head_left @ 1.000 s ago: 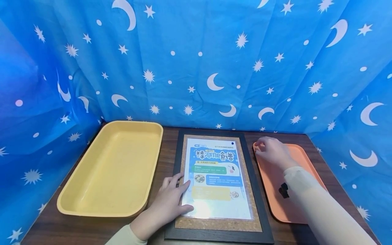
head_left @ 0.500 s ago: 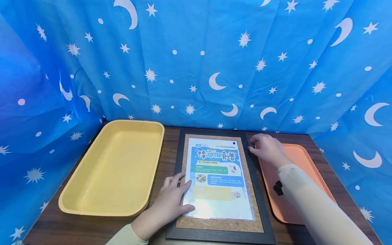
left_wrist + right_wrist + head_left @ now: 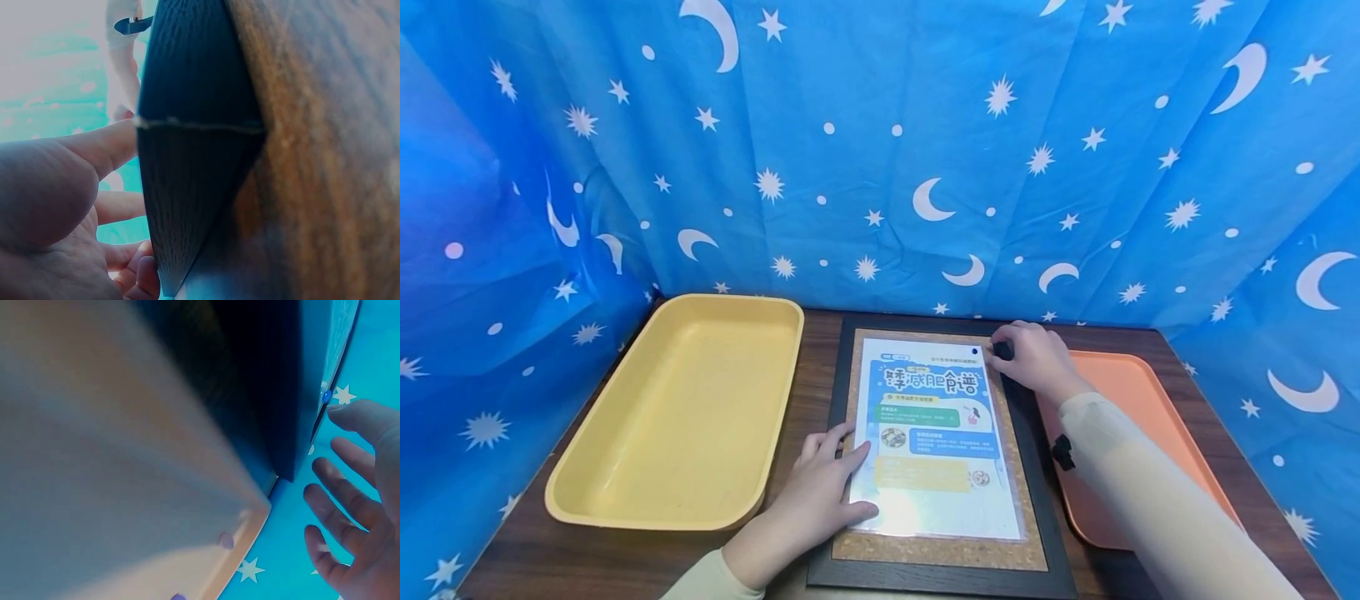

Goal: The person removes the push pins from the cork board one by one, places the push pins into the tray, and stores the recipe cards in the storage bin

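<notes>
A laminated sheet (image 3: 928,508) with a blue printed heading lies on a cork board (image 3: 940,552) with a black frame (image 3: 943,577). One dark blue pushpin (image 3: 974,351) sits at the sheet's upper right corner. My left hand (image 3: 812,492) rests along the left side, its thumb and fingertips over the sheet's edge. At the upper right my right hand (image 3: 1036,358) is spread beside the pushpin. In the right wrist view, its thumb tip is close to the blue pushpin (image 3: 327,397), and nothing shows between the fingers.
An orange tray (image 3: 1123,379) lies to the right, partly under my right forearm; small purple pushpins (image 3: 226,540) show on it in the right wrist view. A deep yellow tray (image 3: 677,417) stands at left. Blue starry cloth (image 3: 865,150) surrounds the table.
My right hand has moved left from the orange tray's upper corner to the board's upper right corner. The left hand and the board have kept their places.
</notes>
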`<state>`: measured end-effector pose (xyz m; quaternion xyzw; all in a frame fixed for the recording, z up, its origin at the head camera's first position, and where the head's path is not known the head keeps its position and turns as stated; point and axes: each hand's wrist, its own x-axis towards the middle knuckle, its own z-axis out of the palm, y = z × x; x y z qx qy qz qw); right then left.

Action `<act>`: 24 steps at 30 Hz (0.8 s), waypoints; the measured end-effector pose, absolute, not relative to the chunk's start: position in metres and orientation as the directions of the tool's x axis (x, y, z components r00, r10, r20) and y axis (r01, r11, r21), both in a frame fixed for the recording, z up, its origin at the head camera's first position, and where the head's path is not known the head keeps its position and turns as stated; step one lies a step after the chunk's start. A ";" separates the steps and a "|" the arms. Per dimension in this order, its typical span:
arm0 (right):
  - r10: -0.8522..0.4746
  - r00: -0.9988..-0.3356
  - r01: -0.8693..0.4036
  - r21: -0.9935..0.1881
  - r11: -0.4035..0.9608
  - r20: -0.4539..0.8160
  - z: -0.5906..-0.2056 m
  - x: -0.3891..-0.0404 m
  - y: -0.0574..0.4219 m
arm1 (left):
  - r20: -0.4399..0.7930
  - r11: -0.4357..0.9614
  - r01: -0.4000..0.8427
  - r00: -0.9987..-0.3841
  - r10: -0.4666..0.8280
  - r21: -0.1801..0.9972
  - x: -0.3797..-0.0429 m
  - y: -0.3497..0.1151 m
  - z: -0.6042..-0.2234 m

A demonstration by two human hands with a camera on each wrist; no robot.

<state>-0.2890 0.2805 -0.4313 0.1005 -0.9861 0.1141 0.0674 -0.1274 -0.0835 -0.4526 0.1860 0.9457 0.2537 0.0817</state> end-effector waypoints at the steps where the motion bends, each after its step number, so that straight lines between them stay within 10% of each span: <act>1: -0.183 -0.971 -0.213 -0.212 0.954 0.152 -0.431 -0.290 0.279 | -0.061 0.803 0.310 -0.918 0.392 0.510 -0.128 -0.084 -0.453; 24: -0.191 -0.981 -0.196 -0.250 0.948 0.042 -0.432 -0.307 0.261 | -0.063 0.806 0.306 -0.919 0.389 0.507 -0.126 -0.083 -0.449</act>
